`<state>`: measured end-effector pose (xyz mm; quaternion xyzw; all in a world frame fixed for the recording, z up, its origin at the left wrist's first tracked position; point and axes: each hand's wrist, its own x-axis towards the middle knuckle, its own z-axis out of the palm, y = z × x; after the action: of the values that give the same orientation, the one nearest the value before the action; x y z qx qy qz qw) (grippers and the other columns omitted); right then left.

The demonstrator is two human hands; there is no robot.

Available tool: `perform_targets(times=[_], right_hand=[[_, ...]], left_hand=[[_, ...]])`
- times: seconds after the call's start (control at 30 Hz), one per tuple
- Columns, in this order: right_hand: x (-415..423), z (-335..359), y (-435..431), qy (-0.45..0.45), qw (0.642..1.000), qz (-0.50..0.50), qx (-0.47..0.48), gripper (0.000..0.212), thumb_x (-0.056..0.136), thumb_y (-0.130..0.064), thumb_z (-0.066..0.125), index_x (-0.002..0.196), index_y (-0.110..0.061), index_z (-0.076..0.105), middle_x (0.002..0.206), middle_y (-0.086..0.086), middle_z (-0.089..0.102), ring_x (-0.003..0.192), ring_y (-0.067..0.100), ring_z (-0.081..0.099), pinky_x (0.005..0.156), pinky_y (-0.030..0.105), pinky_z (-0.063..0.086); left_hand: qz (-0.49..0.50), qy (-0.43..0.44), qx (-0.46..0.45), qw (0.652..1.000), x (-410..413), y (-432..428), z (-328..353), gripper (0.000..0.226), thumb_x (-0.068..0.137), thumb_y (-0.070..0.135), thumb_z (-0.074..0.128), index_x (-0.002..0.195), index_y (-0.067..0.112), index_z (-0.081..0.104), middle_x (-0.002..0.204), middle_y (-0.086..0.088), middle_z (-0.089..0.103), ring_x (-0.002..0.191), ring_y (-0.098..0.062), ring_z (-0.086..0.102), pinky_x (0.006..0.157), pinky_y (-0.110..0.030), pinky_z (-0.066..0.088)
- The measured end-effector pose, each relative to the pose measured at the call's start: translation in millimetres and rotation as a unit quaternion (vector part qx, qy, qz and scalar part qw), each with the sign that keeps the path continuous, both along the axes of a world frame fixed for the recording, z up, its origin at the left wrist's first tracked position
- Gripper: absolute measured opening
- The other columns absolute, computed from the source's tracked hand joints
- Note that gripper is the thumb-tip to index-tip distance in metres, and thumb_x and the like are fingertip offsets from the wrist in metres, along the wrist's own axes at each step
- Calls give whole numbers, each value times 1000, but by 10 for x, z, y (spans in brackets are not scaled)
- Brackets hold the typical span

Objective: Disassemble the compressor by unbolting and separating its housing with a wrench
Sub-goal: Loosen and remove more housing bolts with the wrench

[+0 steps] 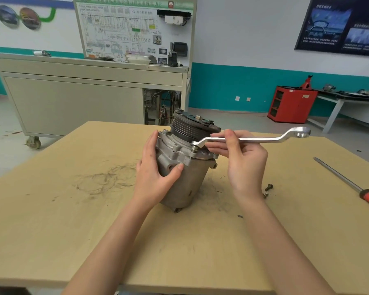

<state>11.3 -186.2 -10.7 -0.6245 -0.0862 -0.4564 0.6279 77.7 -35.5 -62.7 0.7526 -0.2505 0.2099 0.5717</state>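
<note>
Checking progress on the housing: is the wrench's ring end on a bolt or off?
On: the wrench ring end sits over a bolt on the compressor flange.

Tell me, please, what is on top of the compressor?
A grooved pulley tops the compressor; the ring end of the wrench sits over a bolt, hiding its head.

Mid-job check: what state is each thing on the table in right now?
compressor: standing tilted on table, not yet separated.
wrench: pinched by right hand, ring end on bolt.
bolt: in the compressor.
left hand: holds compressor.
two loose screws: lying on table.
screwdriver: lying on table, untouched.
</note>
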Motion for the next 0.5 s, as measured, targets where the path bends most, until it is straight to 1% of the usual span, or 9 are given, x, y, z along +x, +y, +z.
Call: perform_targets(times=[0.1,0.17,0.23,0.27,0.33,0.37,0.4,0.43,0.5], right_hand=[[-70,20,90,-56,988,-64,-127,14,92,-25,56,83,-16,63,72,-8,70,68,12,71,63,31,59],[-82,-9,95,-94,969,-94,-207,20,93,-22,55,87,-7,66,74,2,70,70,10,70,62,31,58],[-77,-95,83,-101,964,-83,-231,19,95,-19,52,90,-6,65,79,4,70,75,8,70,66,28,57],[-76,-141,75,-91,974,-57,-198,17,96,-19,51,90,-9,63,82,1,71,76,10,71,67,28,57],[-44,-180,34,-43,997,58,-25,17,98,-16,47,89,-10,60,87,1,72,77,19,72,68,28,57],[-7,-161,-2,-7,989,123,80,20,99,-13,44,87,-7,59,87,5,72,77,22,72,67,27,57],[37,-120,-49,36,969,179,165,23,100,-11,42,86,-4,59,85,8,73,76,22,72,66,25,56],[77,-70,-104,78,948,215,219,26,100,-11,41,85,-2,60,82,10,73,74,21,72,64,23,56],[121,5,-170,115,931,242,247,29,100,-13,42,83,-1,61,79,12,73,71,19,71,61,21,55]], left_hand=[[3,-3,1,1000,6,-3,-3,86,69,57,56,144,38,18,152,8,32,139,-9,32,112,-52,28],[4,-6,1,1000,6,-5,0,86,69,56,56,144,38,18,151,10,32,138,-9,32,112,-53,28],[5,-10,2,1000,9,-6,-1,85,69,56,56,143,39,18,150,12,32,138,-8,32,112,-53,29],[5,-10,2,1000,11,-6,-3,85,69,56,56,143,39,18,150,12,32,138,-8,32,112,-53,29],[5,-8,2,1000,8,-6,-3,85,69,57,55,143,39,18,151,10,32,138,-9,32,112,-53,29],[6,-8,4,1000,7,-5,-2,85,69,57,55,143,39,18,152,10,31,139,-9,31,112,-53,28],[7,-10,7,1000,9,-6,-2,85,70,57,54,144,39,17,153,9,30,139,-9,31,112,-53,28],[9,-12,10,1000,11,-10,-5,85,70,57,54,145,38,17,153,8,30,139,-10,31,112,-53,28],[14,-16,16,1000,14,-10,-15,87,71,57,53,147,35,17,153,8,30,139,-10,30,112,-53,28]])
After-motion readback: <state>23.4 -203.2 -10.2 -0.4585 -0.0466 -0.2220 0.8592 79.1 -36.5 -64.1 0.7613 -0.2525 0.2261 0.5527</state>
